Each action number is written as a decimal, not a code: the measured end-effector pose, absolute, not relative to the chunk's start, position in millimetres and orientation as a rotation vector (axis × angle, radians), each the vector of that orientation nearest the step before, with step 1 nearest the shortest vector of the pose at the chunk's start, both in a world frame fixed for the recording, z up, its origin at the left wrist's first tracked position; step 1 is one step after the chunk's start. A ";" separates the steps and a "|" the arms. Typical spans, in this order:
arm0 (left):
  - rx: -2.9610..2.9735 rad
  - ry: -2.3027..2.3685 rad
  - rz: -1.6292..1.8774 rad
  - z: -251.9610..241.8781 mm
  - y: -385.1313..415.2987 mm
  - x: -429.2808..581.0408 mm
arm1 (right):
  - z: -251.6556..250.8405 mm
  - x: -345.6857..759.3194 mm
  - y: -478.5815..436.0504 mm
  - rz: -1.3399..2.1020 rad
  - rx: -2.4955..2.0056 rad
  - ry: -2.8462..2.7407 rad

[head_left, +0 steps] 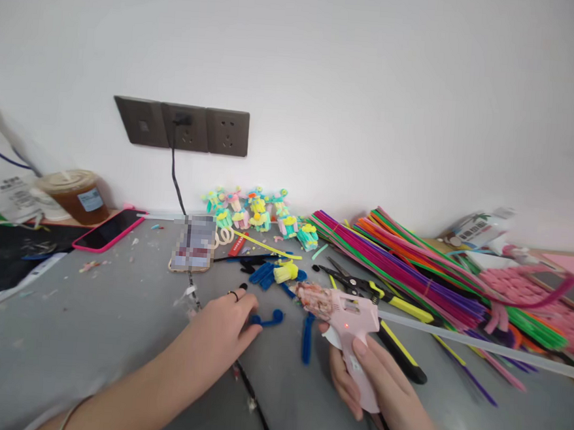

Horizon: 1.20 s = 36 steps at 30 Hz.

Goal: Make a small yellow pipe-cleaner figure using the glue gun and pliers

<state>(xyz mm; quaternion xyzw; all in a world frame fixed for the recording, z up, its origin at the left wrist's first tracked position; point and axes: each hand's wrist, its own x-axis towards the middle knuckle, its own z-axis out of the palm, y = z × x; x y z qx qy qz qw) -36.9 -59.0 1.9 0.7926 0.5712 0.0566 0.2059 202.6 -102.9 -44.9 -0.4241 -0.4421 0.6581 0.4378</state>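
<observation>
My right hand (367, 374) is wrapped round the handle of a pale pink hot glue gun (353, 318). Its nozzle, crusted with brownish residue, points left, and a long clear glue stick (455, 338) sticks out of its back. My left hand (228, 316), with a black ring, is low over the table. Thumb and forefinger close at one end of a curled blue pipe cleaner piece (274, 317); their exact contact is partly hidden. Beyond lies a blue and yellow pipe cleaner figure (285, 272), partly behind the nozzle. A folded blue piece (307, 341) lies below the nozzle.
Several pastel pipe cleaner figures (258, 210) stand by the wall. Pipe cleaner bundles (411, 269) and yellow-black pliers (399, 301) lie right. A phone (194, 244), a pink-cased phone (109, 230) and a drink cup (74, 197) are left. A black cable (254, 396) crosses the table.
</observation>
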 end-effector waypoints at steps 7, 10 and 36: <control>2.138 1.481 0.265 -9.6 -46.7 -41.6 | -32.0 195.8 -103.9 1.565 -1.121 -1.077; 2.095 1.443 0.330 -4.4 -43.8 -39.8 | -24.6 191.1 -101.5 1.480 -1.162 -1.079; 1.268 0.989 0.742 -5.5 -42.9 -21.2 | -5.2 151.1 -48.8 1.524 -1.150 -1.192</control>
